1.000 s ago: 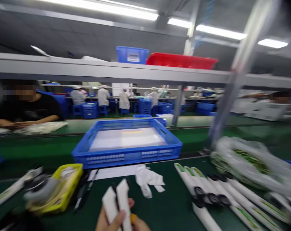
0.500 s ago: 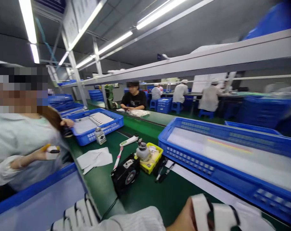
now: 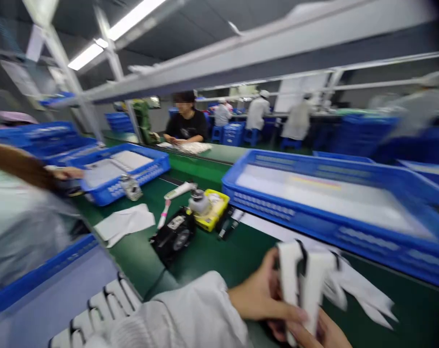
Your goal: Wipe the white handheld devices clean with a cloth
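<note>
My left hand (image 3: 257, 295) is closed around a pair of long white parts with black edges (image 3: 290, 266), held upright side by side over the green bench. From below, my right hand (image 3: 330, 331) reaches in, its fingers closed at the lower end of these parts; some fingers are hidden behind them. Motion blur softens both hands and the parts. Right behind them lies a crumpled white cloth or paper (image 3: 364, 290). Several similar white and black parts (image 3: 96, 309) stand in a row in a blue bin (image 3: 41, 275) at the lower left.
A long blue crate (image 3: 277, 208) spans the bench's far side. Left of it are a yellow basket (image 3: 219, 212) with a bottle (image 3: 199, 203), a black device (image 3: 174, 237), pens (image 3: 230, 223) and white sheets (image 3: 127, 222). A co-worker (image 3: 20, 227) sits at the left.
The view has tilted down and turned somewhat right. My left hand with the white parts now shows higher in view, and my right hand has come into view at their lower end.
</note>
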`<state>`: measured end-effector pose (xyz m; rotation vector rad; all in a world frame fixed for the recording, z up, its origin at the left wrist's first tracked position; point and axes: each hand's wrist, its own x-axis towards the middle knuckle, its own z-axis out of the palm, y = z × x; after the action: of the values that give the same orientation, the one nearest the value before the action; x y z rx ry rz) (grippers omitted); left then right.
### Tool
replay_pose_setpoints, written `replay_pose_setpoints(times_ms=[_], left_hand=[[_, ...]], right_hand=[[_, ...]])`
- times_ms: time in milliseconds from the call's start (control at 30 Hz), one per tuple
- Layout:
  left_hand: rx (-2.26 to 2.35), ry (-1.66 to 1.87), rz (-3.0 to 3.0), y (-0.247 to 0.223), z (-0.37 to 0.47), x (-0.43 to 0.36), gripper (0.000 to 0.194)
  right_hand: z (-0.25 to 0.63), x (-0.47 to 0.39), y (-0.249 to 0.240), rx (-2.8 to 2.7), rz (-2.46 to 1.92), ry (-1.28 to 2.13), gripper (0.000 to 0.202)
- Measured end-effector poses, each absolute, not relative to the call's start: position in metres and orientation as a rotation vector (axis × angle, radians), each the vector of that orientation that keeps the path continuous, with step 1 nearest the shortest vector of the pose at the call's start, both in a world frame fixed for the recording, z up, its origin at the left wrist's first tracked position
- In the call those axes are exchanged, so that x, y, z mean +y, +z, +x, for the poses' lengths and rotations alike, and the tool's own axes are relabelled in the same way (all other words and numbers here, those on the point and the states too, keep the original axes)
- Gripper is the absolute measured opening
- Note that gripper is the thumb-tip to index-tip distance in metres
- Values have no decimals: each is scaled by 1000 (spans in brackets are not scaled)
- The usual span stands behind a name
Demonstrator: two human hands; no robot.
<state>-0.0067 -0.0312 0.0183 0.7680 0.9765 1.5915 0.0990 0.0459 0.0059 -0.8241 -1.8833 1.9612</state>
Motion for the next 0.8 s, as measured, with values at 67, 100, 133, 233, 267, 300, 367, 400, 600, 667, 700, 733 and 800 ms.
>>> replay_pose_setpoints(times_ms=[67,100,133,233,267,300,367,400,600,667,700,733,800], left_hand=[[996,1577,808,27,-6,-36,106],[1001,1579,823,29,-6,-37,106],[1014,1606,828,29,-5,-37,106],[1061,1654,839,29,0,-37,98],[1077,1659,836,30,2,-38,96],[1090,1662,828,31,4,-38,94],[1107,1669,812,35,6,-40,94],[1110,1672,804,36,6,-40,95],[1064,1630,775,40,7,-45,98],[1019,1616,791,40,7,-46,94],[1004,1614,794,40,7,-46,91],[995,1619,796,39,7,-46,86],[993,1635,800,38,8,-46,75]], right_hand=[[125,46,17,-1772,-779,2155,51],[130,45,21,-1682,-720,2244,53],[131,42,25,-1602,-663,2307,53],[125,39,29,-1485,-537,2390,50],[123,38,29,-1482,-515,2405,50],[122,38,29,-1482,-503,2414,50],[124,37,30,-1483,-510,2423,52],[125,37,31,-1484,-516,2425,51],[128,38,34,-1533,-403,2408,42],[128,37,33,-1574,-400,2383,40],[128,37,32,-1597,-417,2364,38],[128,36,31,-1620,-437,2343,37],[128,34,29,-1659,-466,2311,34]])
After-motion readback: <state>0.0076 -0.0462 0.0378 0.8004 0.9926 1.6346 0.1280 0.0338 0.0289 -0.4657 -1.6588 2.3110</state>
